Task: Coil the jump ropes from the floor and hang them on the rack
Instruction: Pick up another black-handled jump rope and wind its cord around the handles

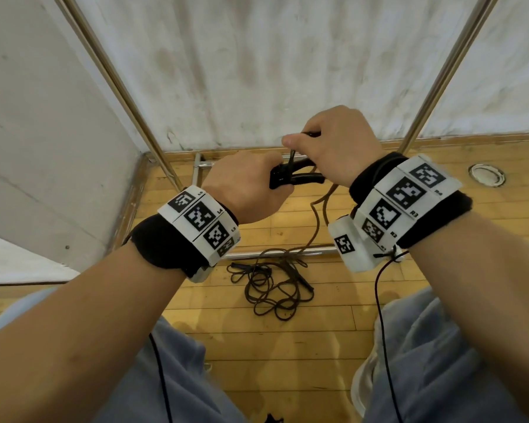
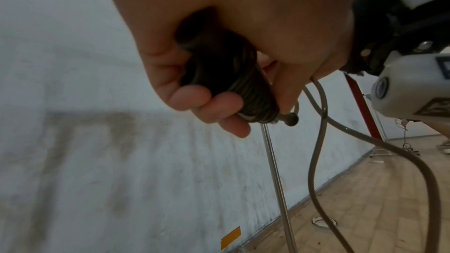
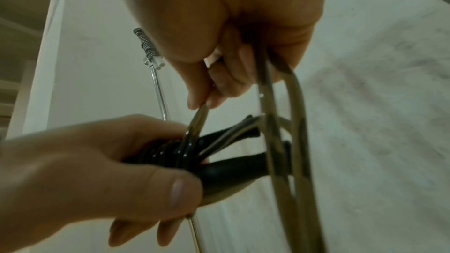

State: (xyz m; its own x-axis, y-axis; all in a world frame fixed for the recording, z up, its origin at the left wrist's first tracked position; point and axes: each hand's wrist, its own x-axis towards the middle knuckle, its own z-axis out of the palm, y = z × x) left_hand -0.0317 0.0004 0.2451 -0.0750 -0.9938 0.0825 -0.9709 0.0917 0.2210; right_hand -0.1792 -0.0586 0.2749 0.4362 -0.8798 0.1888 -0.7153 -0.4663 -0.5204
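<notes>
So the left hand [image 1: 245, 190] is wrapped tight around the black jump rope handles [image 1: 297, 178], with shiny cord turns already wound round them, while the right hand [image 1: 333, 145] at about 1 o'clock from it pinches the cord [image 3: 198, 120] between thumb and fingertip, more loops running through its curled fingers. The wrist bands carry black-and-white square markers with tiny labels like L3, L4, R2, R3. A second jump rope [image 1: 272, 285], thin dark cord with slim black handles, lies tangled on the wooden plank floor [image 1: 318, 346] at 6 o'clock below the hands, just beside the rack [image 1: 129, 96]'s chrome base bar.
</notes>
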